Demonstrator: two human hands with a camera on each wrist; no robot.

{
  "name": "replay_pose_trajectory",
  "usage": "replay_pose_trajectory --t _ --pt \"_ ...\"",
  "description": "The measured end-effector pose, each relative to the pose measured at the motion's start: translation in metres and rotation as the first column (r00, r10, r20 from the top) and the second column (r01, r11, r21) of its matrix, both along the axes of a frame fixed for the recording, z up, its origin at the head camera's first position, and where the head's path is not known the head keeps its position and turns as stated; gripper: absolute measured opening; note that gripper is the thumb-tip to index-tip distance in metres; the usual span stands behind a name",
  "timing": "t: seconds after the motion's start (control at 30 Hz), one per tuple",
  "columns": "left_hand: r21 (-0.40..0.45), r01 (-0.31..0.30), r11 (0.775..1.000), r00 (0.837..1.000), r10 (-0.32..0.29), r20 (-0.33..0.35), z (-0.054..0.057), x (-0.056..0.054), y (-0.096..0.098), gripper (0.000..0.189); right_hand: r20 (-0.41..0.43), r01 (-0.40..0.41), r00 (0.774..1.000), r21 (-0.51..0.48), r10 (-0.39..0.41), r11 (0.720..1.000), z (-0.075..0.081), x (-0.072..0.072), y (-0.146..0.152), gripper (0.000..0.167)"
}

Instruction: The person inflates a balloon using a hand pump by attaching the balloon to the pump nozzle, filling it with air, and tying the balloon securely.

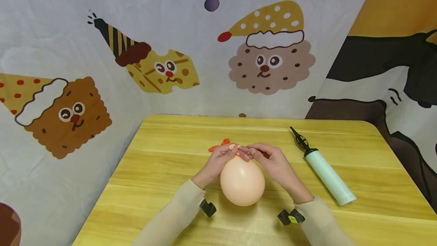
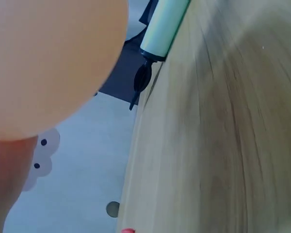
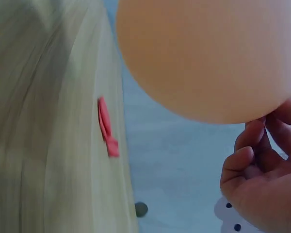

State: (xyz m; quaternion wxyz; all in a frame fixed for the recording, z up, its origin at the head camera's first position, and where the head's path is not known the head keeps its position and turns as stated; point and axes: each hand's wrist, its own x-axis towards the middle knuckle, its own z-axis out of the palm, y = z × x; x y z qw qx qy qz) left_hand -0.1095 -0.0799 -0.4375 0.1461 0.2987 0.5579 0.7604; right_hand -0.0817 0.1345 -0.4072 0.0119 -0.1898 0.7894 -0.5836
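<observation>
An inflated peach-coloured balloon hangs neck up between my hands, just above the table in the head view. My left hand pinches its neck from the left. From the other side my right hand also pinches at the neck, thumb against curled fingers. The right wrist view shows the right hand with its fingertips close under the balloon. Fingers cover most of the neck, so whether it is knotted cannot be told. In the left wrist view the balloon hides most of the left hand.
A mint-green hand pump with a black nozzle lies on the wooden table, right of my right hand. Just beyond my left hand lies a limp red balloon, more fully seen in the right wrist view. A printed cloth backdrop stands behind the table.
</observation>
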Motion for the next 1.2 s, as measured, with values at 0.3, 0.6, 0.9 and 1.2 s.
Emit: replay_pose_trajectory --t 0.3,0.6,0.9,1.2 --pt "0.079 0.130 0.988 0.989 -0.136 0.064 -0.005 -0.002 -0.006 0.034 0.100 -0.091 0.989 -0.164 0.108 0.982 0.003 -0.001 -0.007 0.022" --pt "0.093 0.198 0.976 0.972 -0.208 0.109 -0.006 0.001 -0.006 0.036 0.207 -0.072 0.974 -0.116 0.095 0.991 0.009 -0.001 -0.006 0.021" --pt "0.090 0.210 0.973 0.967 -0.221 0.125 -0.006 -0.003 -0.004 0.037 0.239 -0.104 0.964 -0.063 0.116 0.993 0.016 -0.007 -0.002 0.019" --pt "0.023 0.233 0.972 0.969 -0.234 0.076 -0.009 -0.008 -0.003 0.033 0.200 -0.115 0.973 -0.020 0.116 0.993 0.015 -0.010 0.002 0.010"
